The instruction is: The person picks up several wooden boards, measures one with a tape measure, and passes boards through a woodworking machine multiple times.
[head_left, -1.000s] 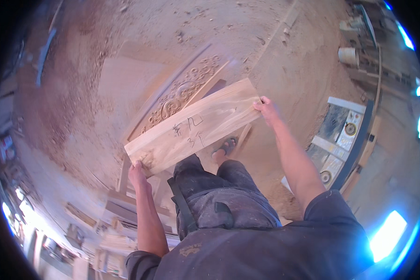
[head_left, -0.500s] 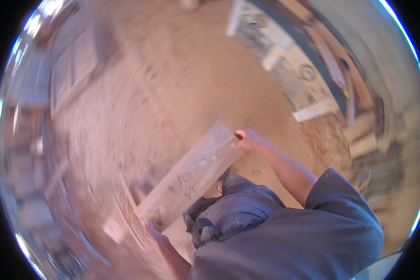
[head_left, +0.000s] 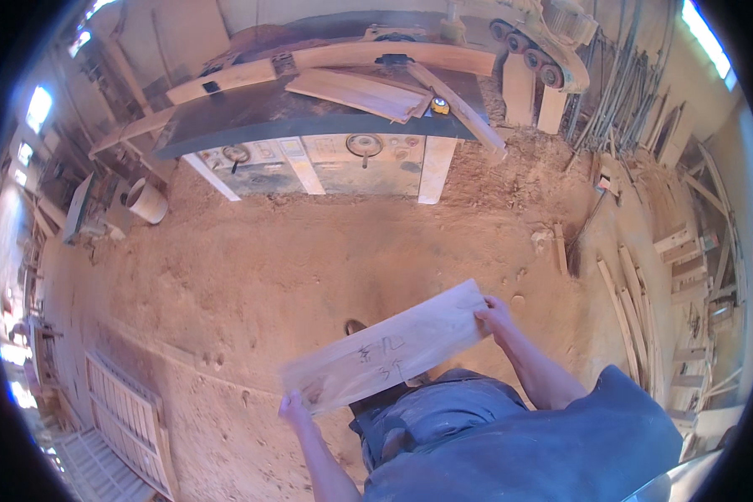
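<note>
I carry a long pale wooden board (head_left: 385, 347) flat in front of my waist, with dark handwriting on its top face. My left hand (head_left: 295, 410) grips its near left end. My right hand (head_left: 494, 316) grips its far right end. The board slopes up from left to right in the picture, above a sawdust-covered floor (head_left: 309, 268). My dark shoe tip (head_left: 356, 326) shows just beyond the board's far edge.
A large woodworking machine (head_left: 326, 125) with a dark table stands ahead, planks (head_left: 360, 92) lying on top. A pale bucket (head_left: 146, 201) sits to its left. Slatted wooden frames (head_left: 125, 418) lie at lower left. Loose planks and offcuts (head_left: 636, 301) are stacked at right.
I have turned with the board still held in both hands. The carved panel on the floor has left the view, and the big machine now stands ahead.
</note>
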A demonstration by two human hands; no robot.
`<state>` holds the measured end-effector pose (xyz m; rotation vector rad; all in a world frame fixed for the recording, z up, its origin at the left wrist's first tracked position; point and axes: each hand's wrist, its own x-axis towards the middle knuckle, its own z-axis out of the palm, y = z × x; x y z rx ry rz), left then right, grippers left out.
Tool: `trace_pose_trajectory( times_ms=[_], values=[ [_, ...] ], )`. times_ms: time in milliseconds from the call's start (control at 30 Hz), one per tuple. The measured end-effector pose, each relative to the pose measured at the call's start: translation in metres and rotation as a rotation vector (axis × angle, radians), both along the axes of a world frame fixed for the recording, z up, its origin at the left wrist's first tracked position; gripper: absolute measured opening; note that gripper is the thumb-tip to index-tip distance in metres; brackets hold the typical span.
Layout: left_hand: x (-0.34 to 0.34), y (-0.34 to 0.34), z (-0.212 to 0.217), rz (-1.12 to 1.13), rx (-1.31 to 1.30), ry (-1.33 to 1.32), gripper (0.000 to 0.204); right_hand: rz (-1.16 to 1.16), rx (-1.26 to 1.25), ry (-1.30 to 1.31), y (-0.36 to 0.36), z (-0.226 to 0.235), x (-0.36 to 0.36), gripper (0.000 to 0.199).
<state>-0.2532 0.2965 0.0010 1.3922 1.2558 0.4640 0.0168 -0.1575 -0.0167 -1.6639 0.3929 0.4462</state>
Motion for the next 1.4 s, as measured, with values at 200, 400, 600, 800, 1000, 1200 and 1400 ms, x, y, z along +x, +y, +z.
trace_pose_trajectory(
  times_ms=[200,400,600,800,1000,1200,1400],
  values=[
    [0.210,0.046,-0.003,-0.231,-0.041,0.062,0.023,-0.369,-0.077,0.035,0.010,-0.020,0.070,0.027],
    [0.403,0.133,0.018,-0.489,0.023,0.028,0.021,-0.415,-0.199,0.024,0.077,0.028,0.181,0.021],
    [0.587,0.204,0.079,-0.585,0.072,-0.120,0.013,-0.559,-0.013,-0.119,0.155,0.077,0.273,0.020],
    [0.714,0.241,0.085,-0.720,0.224,-0.048,0.024,-0.647,0.109,0.004,0.199,0.070,0.329,0.017],
    [0.808,0.272,0.069,-0.823,0.378,0.145,0.030,-0.676,0.188,0.110,0.232,0.043,0.384,0.018],
    [0.892,0.299,0.072,-0.864,0.357,0.184,0.036,-0.676,0.218,0.101,0.262,0.057,0.447,0.014],
    [0.968,0.321,0.056,-1.063,0.775,0.388,0.036,-0.720,0.140,0.109,0.298,0.049,0.479,0.022]
  ],
)
